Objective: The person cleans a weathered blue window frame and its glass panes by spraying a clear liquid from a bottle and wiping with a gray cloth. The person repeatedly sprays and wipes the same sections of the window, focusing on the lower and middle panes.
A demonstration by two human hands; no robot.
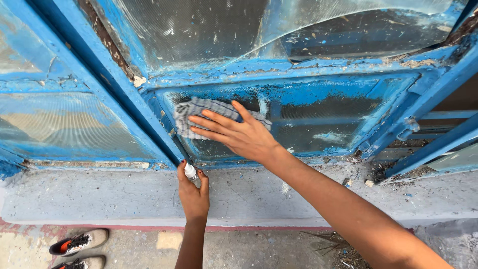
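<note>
A grey concrete sill (99, 197) runs across the lower frame. At centre bottom, the left hand (193, 195) grips a small spray bottle (191, 173). Above it, the right hand (234, 133) presses a checked cloth (191, 113) flat on the lower pane (318, 119), still streaked with grime; the cracked upper pane (209, 30) looks dusty too.

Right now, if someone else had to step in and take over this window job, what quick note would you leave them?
Right hand: flat on a checked cloth, pressing it against the lower glass pane of the blue window frame.
Left hand: grip closed around a small spray bottle, low by the concrete sill.
Done: the pane's left part is under the cloth.
Left: the pane looks streaky, with flaking paint and grit along the frame and sill.
</note>
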